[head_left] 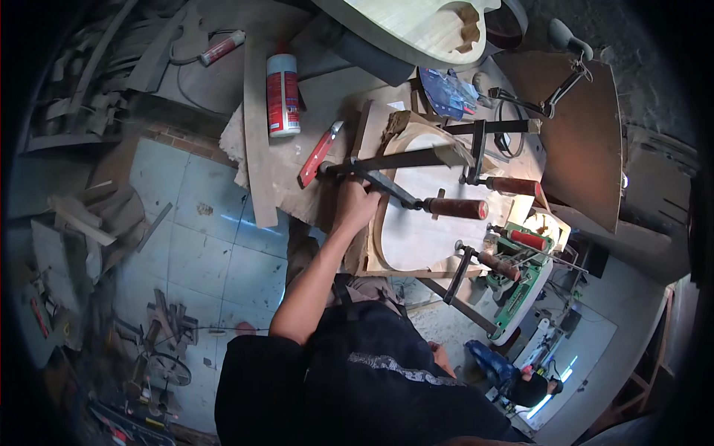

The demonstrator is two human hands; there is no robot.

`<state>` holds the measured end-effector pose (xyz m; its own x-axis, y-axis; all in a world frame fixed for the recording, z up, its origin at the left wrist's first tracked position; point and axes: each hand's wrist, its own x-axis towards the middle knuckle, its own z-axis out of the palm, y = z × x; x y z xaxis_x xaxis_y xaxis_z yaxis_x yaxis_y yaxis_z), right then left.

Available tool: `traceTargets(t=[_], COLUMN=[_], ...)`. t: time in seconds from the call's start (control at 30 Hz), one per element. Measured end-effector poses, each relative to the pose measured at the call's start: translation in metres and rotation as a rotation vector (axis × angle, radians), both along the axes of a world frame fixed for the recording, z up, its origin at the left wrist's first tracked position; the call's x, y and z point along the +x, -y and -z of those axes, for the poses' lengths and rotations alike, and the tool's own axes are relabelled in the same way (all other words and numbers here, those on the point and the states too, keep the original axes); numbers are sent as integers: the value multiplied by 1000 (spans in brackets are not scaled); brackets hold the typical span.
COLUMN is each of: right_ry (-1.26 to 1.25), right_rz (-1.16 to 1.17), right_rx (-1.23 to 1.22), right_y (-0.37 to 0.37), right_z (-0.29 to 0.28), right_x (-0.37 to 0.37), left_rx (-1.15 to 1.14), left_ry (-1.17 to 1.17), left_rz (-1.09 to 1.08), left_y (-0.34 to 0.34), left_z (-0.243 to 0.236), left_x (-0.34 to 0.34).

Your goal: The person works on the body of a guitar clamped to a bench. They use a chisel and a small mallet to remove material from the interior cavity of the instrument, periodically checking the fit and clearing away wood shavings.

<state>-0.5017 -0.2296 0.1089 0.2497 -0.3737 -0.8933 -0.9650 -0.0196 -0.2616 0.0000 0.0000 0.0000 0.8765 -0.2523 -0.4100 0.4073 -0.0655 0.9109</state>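
My left hand (pixel 358 206) is closed at the near end of a bar clamp (pixel 405 159), its fingers partly hidden behind the clamp's arm. The clamp's wooden handle (pixel 459 209) lies over a pale, rounded wooden panel (pixel 409 241) set in a wooden frame on the bench. A second bar clamp (pixel 480 141) sits at the panel's far right side. Another clamp (pixel 465 271) hangs at the near right corner. Low beside my body, only part of my right hand (pixel 442 360) shows, with its fingers mostly hidden. A red utility knife (pixel 320 156) rests just left of the clamp.
A red and white bottle (pixel 282 93) stands beside a long wood strip (pixel 257 149). At the back is a pale carved wooden body (pixel 394 26). A green machine (pixel 524 290) stands right of the bench. Another person (pixel 520 383) is at lower right. Wood scraps (pixel 89 219) lie left.
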Motion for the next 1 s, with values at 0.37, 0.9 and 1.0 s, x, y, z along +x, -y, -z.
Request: traceTargets(t=[0.37,0.9,1.0], right_ry=[-59,-185,25], right_rz=[-149,3,66], right_rx=[-10,-59,-56], right_y=[-43,-66,-57], right_z=[-55,-58,-38], right_x=[70,83,54], left_rx=[67,48,63], left_ry=[211,194,179], left_rz=[-110,-104,-79], left_y=[5,2,1], left_z=[-23,-26,-23], left_x=[14,18,17])
